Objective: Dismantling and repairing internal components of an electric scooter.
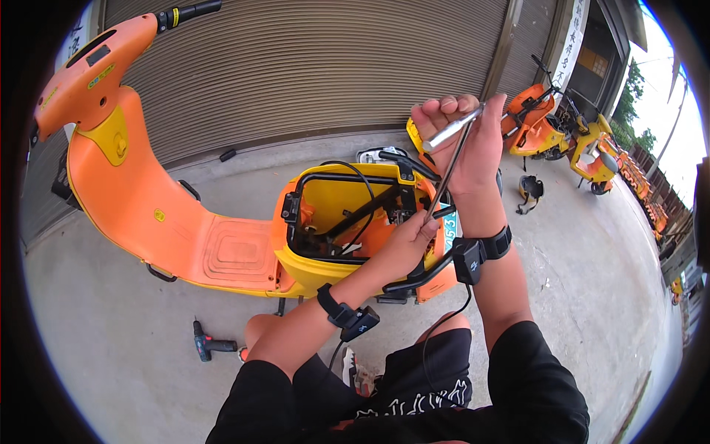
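Observation:
My left hand (413,243) grips the long thin shaft of a metal T-handle wrench (452,133) low down, over the open rear body (287,222) of an orange and yellow scooter. My right hand (472,159) is higher, palm turned up with fingers loosely curled at the chrome crossbar, which lies against it. The opening shows a black frame, a looped black cable (366,185) and internal parts partly hidden by my hands. The scooter's orange footboard (237,251) and front column (96,66) stretch to the left.
A cordless drill (214,345) lies on the concrete floor (148,318) at lower left. A roller shutter (318,66) stands behind. More scooters (592,159) line the right side, near a small yellow and black object (529,191). A small black piece (228,155) lies by the shutter.

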`<state>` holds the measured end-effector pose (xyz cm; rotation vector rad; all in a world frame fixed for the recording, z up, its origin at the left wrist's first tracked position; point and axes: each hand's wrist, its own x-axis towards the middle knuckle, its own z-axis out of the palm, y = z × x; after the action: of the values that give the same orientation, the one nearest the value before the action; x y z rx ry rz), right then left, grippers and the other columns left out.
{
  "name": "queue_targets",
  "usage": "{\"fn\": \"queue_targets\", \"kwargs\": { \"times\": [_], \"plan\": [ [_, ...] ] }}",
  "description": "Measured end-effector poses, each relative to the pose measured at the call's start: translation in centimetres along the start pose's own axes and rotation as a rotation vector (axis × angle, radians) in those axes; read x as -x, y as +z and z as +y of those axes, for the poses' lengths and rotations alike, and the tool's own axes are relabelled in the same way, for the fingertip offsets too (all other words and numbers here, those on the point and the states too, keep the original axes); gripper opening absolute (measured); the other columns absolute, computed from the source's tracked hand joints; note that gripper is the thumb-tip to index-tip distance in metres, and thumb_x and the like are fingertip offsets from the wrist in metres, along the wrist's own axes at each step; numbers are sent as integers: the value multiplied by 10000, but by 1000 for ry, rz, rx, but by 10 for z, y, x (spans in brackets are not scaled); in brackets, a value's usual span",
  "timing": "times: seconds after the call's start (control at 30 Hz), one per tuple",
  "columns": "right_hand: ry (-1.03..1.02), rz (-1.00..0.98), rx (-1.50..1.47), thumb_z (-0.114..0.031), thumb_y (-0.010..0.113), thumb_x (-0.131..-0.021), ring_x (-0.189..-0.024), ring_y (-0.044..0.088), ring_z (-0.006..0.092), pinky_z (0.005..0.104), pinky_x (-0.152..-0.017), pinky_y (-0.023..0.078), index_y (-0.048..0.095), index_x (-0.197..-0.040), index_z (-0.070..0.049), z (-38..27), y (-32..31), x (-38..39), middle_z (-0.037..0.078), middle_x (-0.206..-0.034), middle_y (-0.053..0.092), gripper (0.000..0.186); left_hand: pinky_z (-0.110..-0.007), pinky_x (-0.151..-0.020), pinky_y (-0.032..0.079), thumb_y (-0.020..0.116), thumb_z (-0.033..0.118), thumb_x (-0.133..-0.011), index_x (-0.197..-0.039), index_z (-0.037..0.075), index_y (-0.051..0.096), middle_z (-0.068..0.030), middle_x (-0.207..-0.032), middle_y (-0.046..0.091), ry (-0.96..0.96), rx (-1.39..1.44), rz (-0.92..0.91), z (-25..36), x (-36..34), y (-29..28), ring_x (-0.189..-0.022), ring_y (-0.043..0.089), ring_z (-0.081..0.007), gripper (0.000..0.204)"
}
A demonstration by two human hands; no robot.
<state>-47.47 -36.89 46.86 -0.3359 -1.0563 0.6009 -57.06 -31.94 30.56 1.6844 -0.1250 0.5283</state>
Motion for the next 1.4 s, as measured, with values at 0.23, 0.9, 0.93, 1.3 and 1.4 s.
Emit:
{"fn": "queue_targets", "kwargs": {
  "times": [0.23,0.9,0.93,1.3,1.4],
  "plan": [
    [226,437,245,-364,486,-1087,-837,655,203,372,-814,556,561,-1018,-67,17,-7,39,61,-908,622,314,-266,-654,432,432,490,-1081,-1012,71,477,8,-812,463,31,99,91,-11,-7,-2,-698,454,-94,427],
    [20,297,440,-247,454,-1106,-778,549,129,277,-687,464,549,-1176,10,14,-22,60,50,-889,575,283,-313,-978,474,407,385,-1110,-1244,12,605,-68,-1062,650,-11,33,-87,-9,-1,-39,-1048,605,-163,443],
    [-13,309,478,-242,473,-1101,-788,543,127,281,-688,459,546,-1173,5,16,-22,60,47,-896,572,268,-313,-983,470,407,381,-1111,-1242,13,606,-68,-1066,652,-28,17,-86,-9,0,-43,-1057,604,-163,438],
    [-35,348,687,-277,455,-1110,-787,552,96,262,-713,481,589,-1145,15,18,-1,60,28,-891,596,323,-331,-828,494,517,282,-1070,-1245,19,608,-106,-977,663,-10,-222,-150,-9,13,-44,-911,629,-184,329],
    [22,429,713,-270,416,-1120,-774,481,119,277,-709,423,537,-1149,-13,21,-3,57,34,-907,547,286,-338,-844,498,549,225,-1040,-1256,18,621,-141,-1003,685,12,-304,-141,-9,14,-44,-915,647,-226,307]
  ]
}}
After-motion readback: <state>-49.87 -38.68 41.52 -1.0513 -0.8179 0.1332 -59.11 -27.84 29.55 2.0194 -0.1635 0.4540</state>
